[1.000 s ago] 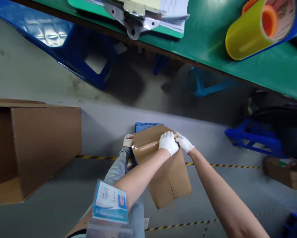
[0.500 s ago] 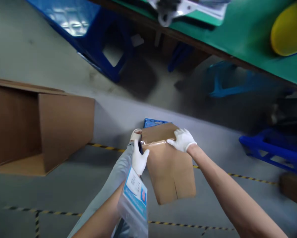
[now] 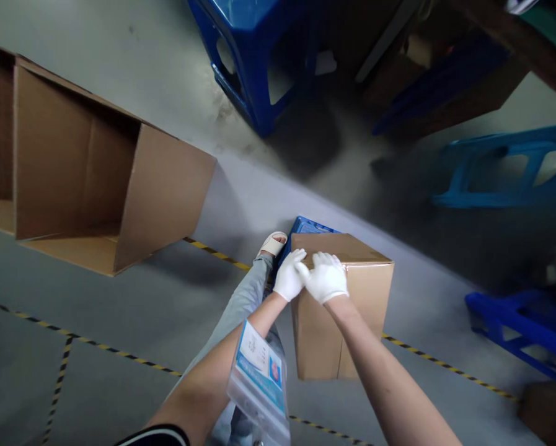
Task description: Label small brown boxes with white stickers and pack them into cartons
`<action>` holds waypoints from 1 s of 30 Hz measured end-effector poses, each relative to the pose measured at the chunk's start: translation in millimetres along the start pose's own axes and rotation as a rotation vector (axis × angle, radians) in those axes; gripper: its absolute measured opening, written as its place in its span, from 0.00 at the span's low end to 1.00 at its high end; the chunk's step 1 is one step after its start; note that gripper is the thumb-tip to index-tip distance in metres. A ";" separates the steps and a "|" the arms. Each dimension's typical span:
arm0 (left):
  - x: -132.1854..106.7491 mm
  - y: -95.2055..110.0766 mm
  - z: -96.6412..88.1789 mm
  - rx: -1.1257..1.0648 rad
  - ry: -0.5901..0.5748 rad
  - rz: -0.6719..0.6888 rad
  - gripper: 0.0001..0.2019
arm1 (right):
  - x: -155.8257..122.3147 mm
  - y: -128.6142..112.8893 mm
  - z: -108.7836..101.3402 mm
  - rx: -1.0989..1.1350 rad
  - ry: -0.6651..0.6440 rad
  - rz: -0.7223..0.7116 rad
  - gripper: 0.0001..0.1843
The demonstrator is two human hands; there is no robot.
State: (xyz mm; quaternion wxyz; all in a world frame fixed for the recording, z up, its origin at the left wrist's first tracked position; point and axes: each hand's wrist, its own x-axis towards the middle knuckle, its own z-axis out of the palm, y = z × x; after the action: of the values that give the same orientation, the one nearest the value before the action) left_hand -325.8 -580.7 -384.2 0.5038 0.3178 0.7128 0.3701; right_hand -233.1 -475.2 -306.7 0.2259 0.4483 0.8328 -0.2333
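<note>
A brown cardboard box (image 3: pixel 322 334) stands before me on a low blue plastic stool or stand (image 3: pixel 312 227). Shiny clear tape runs along its upper edge, partly under my gloves. My left hand (image 3: pixel 289 275), in a white glove, lies at the box's left upper corner with its fingers stretched out. Right beside it, my right hand (image 3: pixel 326 277), also white-gloved, rests flat over the taped edge, its thumb meeting the left hand. My palms are hidden from view.
Large open cardboard boxes (image 3: pixel 166 198) stand on the floor at left. A dark blue stool (image 3: pixel 259 62) is at the top, a lighter blue stool (image 3: pixel 496 167) at right. A badge holder (image 3: pixel 261 371) hangs in front of me. My sandalled foot (image 3: pixel 274 243) is beside the box.
My right hand has moved left along the box's edge to meet my left hand. The box looks turned, showing more of its right part. The view has shifted, and the green table has mostly left it.
</note>
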 end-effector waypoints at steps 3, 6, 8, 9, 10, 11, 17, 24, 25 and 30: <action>20.4 6.0 -15.6 0.073 -0.156 0.150 0.22 | -6.4 47.7 -5.2 -0.049 0.074 -0.054 0.29; 36.7 16.1 -21.4 0.164 -0.384 0.350 0.15 | -1.5 56.2 -6.3 -0.078 0.009 -0.082 0.25; 39.6 19.7 -22.5 0.163 -0.414 0.390 0.14 | 4.4 51.5 -6.5 -0.048 -0.060 -0.171 0.23; 39.0 19.5 -22.8 0.152 -0.389 0.372 0.14 | 6.8 52.2 -7.8 -0.021 -0.076 -0.222 0.22; 37.6 18.1 -23.0 0.138 -0.350 0.333 0.15 | 8.4 56.9 -10.2 0.004 -0.083 -0.255 0.22; 35.8 15.5 -22.8 0.122 -0.308 0.280 0.16 | 9.2 66.2 -13.9 0.020 -0.088 -0.258 0.22; 21.0 -1.1 1.0 0.022 -0.078 0.034 0.18 | 14.9 167.0 -39.6 0.025 -0.216 0.028 0.22; -5.2 25.6 42.5 -0.061 0.384 -0.326 0.15 | 16.4 180.5 -14.8 0.179 -0.112 0.489 0.31; -5.7 30.0 42.4 -0.049 0.386 -0.386 0.16 | 13.0 175.4 -9.1 0.185 -0.080 0.545 0.33; 6.8 32.5 36.9 0.013 0.297 -0.494 0.19 | 11.2 180.9 4.6 0.369 0.087 0.724 0.33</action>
State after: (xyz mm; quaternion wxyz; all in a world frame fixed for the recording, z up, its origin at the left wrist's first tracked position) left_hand -290.0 -550.4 -368.0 0.4665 0.0803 0.8371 0.2742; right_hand -83.7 -382.2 -350.6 0.1737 0.7548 0.5742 -0.2653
